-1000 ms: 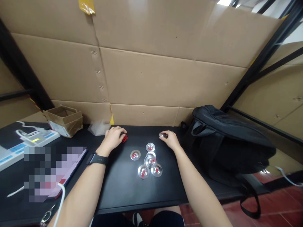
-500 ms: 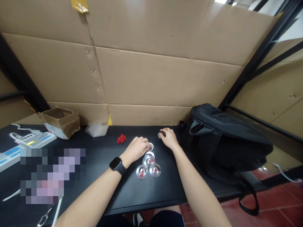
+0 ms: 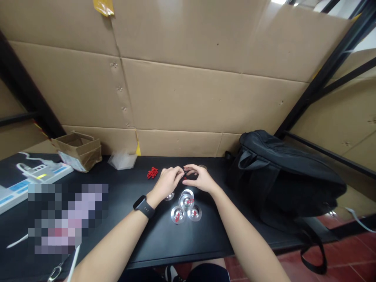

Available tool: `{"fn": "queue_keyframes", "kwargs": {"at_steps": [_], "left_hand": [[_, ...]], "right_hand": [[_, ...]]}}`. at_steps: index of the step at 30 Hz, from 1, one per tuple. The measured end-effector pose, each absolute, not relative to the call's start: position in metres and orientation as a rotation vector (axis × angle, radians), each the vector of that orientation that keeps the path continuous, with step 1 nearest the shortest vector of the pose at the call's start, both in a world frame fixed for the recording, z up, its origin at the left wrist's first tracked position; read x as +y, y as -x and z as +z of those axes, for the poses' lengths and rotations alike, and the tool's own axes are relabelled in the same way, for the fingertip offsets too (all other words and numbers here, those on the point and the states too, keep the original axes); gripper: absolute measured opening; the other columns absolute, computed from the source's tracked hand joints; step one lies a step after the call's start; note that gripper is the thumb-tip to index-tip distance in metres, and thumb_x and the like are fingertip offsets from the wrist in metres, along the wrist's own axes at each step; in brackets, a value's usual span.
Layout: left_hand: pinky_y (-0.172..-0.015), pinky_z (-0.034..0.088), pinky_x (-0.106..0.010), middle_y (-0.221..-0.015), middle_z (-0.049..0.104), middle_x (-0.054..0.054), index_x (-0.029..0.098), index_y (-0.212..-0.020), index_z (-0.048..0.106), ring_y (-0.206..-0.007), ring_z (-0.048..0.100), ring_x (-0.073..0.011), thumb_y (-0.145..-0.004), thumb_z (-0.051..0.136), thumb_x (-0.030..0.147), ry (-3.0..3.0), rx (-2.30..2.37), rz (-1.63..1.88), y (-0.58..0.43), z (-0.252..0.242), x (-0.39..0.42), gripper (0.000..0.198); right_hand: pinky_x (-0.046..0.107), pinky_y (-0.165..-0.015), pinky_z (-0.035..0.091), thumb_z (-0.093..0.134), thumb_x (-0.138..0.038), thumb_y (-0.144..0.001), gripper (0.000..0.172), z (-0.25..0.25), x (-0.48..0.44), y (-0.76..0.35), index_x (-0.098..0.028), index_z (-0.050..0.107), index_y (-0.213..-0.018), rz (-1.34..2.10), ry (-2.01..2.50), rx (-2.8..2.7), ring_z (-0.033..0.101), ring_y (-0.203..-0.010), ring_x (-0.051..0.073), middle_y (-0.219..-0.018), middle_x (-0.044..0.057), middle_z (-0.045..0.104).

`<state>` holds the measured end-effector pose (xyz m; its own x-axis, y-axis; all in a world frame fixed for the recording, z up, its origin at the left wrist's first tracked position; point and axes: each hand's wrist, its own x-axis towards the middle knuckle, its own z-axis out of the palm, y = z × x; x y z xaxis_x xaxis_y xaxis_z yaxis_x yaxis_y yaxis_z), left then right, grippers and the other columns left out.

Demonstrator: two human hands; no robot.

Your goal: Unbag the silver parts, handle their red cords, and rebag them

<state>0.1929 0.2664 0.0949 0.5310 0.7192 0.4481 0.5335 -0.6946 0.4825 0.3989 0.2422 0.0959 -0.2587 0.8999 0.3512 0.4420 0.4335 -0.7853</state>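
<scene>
My left hand (image 3: 169, 180), with a dark watch on its wrist, pinches a thin piece that looks like a small metal cymbal seen edge-on. A bit of red cord shows at that piece. Facing it, my right hand (image 3: 200, 179) curves its thumb and fingers apart close to the cord; contact is hard to make out. Under the left hand lies a silver cymbal (image 3: 169, 197), partly covered. Nearer me several silver cymbals with red cord loops lie together, among them an overlapping upper cymbal (image 3: 184, 202), a left cymbal (image 3: 181, 217) and a right cymbal (image 3: 198, 216).
A red cord bundle (image 3: 152, 172) lies left of my hands. Behind the right hand a round piece (image 3: 203, 167) partly shows. A black bag (image 3: 282, 176) stands right. Leftward are a clear plastic bag (image 3: 122, 160), cardboard box (image 3: 78, 150) and power strip (image 3: 17, 192).
My right hand has left the round piece at the back and come leftward to my left hand. The left hand has lifted slightly and turned; a cymbal now shows beneath it.
</scene>
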Motion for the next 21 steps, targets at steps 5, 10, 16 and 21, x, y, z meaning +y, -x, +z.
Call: {"fn": "queue_keyframes", "kwargs": {"at_steps": [5, 10, 16, 21], "left_hand": [[-0.081, 0.048, -0.031, -0.098, 0.074, -0.003, 0.024, -0.099, 0.061, -0.09, 0.07, -0.02, -0.101, 0.044, 0.035, -2.261, 1.04, 1.044, -0.195, 0.092, 0.268, 0.021], [-0.08, 0.048, -0.031, -0.095, 0.074, -0.003, 0.024, -0.099, 0.057, -0.089, 0.071, -0.0201, -0.102, 0.041, 0.036, -2.223, 1.067, 1.047, -0.197, 0.09, 0.267, 0.021], [-0.081, 0.047, -0.031, -0.091, 0.075, -0.002, 0.023, -0.098, 0.058, -0.084, 0.07, -0.019, -0.102, 0.039, 0.035, -2.312, 1.174, 1.001, -0.19, 0.1, 0.27, 0.023], [-0.082, 0.047, -0.031, -0.095, 0.076, -0.002, 0.023, -0.094, 0.065, -0.09, 0.07, -0.0207, -0.097, 0.048, 0.039, -2.345, 1.355, 1.005, -0.15, 0.111, 0.295, 0.023]], "right_hand": [[0.034, -0.082, 0.058, 0.082, -0.034, -0.072, 0.046, 0.095, 0.24, -0.376, -0.021, 0.069, -0.114, 0.605, 1.144, -1.782, 0.071, -0.085, 0.019, -0.103, 0.006, 0.074], [0.033, -0.077, 0.058, 0.077, -0.023, -0.072, 0.044, 0.099, 0.236, -0.368, -0.023, 0.071, -0.116, 0.412, 1.151, -1.855, 0.066, -0.077, 0.018, -0.091, 0.004, 0.071], [0.032, -0.08, 0.058, 0.077, -0.025, -0.073, 0.053, 0.092, 0.242, -0.378, -0.027, 0.068, -0.126, 0.425, 1.155, -1.844, 0.064, -0.085, 0.016, -0.111, 0.006, 0.06], [0.034, -0.089, 0.054, 0.078, -0.028, -0.076, 0.061, 0.088, 0.254, -0.41, -0.022, 0.061, -0.135, 0.257, 1.31, -1.749, 0.064, -0.091, 0.019, -0.111, 0.008, 0.063]]}}
